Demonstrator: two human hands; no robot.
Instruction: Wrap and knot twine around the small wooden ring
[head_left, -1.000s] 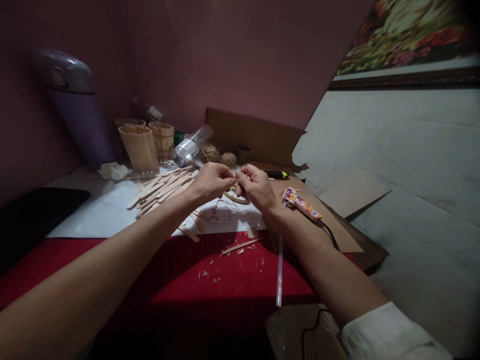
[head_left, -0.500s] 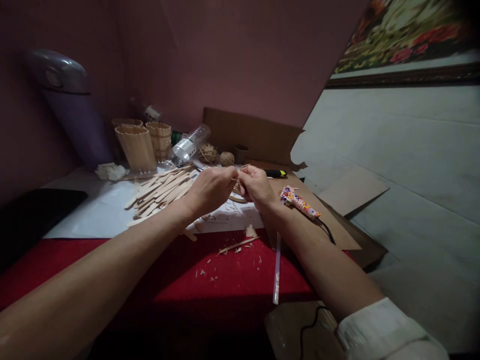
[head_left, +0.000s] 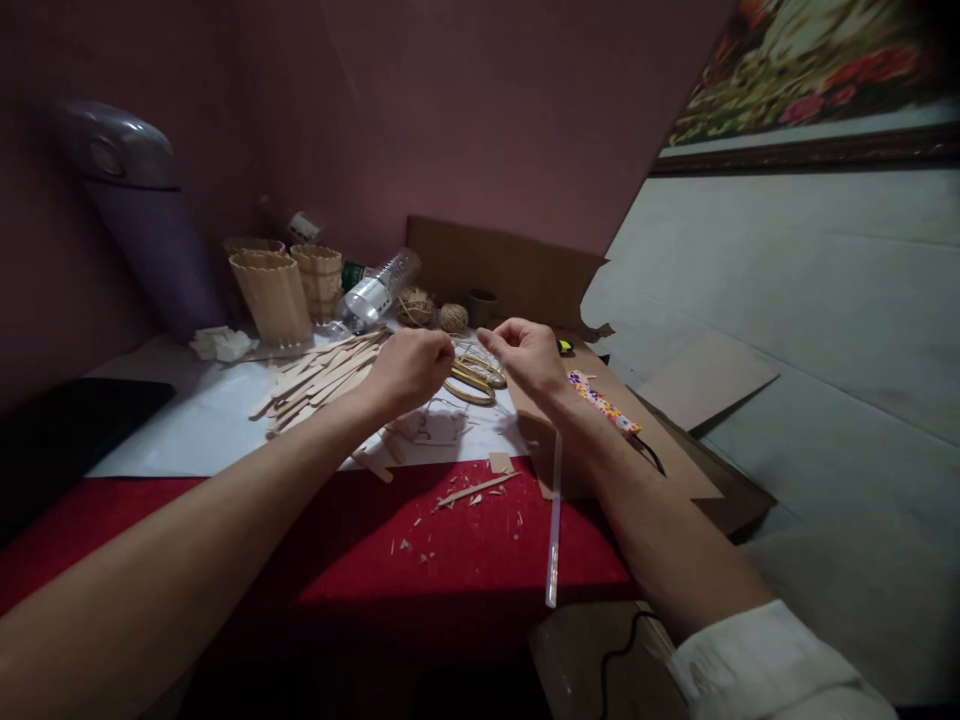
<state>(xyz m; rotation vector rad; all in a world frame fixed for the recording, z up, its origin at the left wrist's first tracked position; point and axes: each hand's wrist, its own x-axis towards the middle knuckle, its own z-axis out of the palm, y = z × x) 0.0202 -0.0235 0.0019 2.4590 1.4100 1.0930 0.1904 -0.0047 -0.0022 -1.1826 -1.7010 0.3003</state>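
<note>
My left hand (head_left: 415,368) is closed above the right end of a heap of flat wooden craft sticks (head_left: 322,385). Its fingertips face away from me, so whatever they grip is hidden. Across a gap, my right hand (head_left: 529,360) has thumb and forefinger pinched together; anything between them is too fine to make out. Gold loops like scissor handles (head_left: 471,385) lie on the white sheet (head_left: 202,420) below and between the hands. Thin twine strands lie behind the loops, near two balls of twine (head_left: 415,307).
A flower-patterned glue gun (head_left: 606,405) rests on cardboard (head_left: 667,465) at right. A clear glue stick (head_left: 553,545) overhangs the red cloth (head_left: 315,530), which carries wood scraps. Wooden-stick cups (head_left: 271,300), a plastic bottle (head_left: 379,292) and a purple container (head_left: 154,240) stand or lie behind.
My hands were together with a thin strand at the fingertips; now they are apart, the left moved left, the right slightly right. The gold loops between them are more exposed.
</note>
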